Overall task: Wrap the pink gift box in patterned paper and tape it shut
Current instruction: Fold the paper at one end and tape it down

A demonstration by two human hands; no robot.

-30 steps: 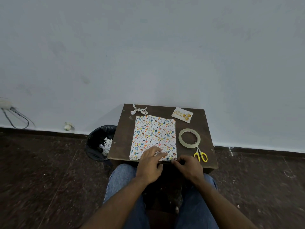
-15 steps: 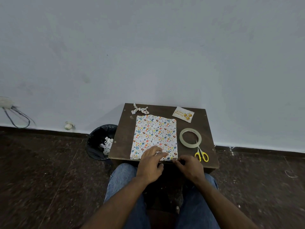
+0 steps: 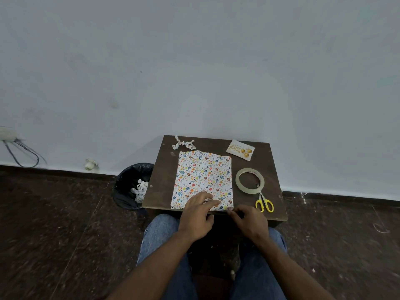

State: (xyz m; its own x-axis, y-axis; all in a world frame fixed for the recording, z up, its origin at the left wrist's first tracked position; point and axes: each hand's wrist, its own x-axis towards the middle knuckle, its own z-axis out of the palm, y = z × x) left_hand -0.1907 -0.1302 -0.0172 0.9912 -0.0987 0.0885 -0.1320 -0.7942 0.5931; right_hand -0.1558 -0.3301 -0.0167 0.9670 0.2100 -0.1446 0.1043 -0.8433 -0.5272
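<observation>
While it lies flat on the small dark wooden table (image 3: 160, 187), the gift box (image 3: 203, 178) is fully covered in white paper w/ a busy print of small coloured eggs, hearts & leaves; no pink shows. It's a flat rectangle, edges creased, near edge at the table's near rim. Left hand (image 3: 198, 215) rests palm-down on the near part of the box, fingers together & stretched flat on the paper. Right hand (image 3: 249, 221) sits at the box's near right corner, fingers curled in, tips pinched at the paper edge; can't tell what's between them. Right of the box: a glossy clear tape roll (image 3: 249, 180), ring-shaped, then yellow-handled scissors (image 3: 264, 203). Far side: a twisted paper bow (image 3: 183, 144) & a printed card (image 3: 240, 149). Black-lined bin (image 3: 127, 187) on the floor, left.
</observation>
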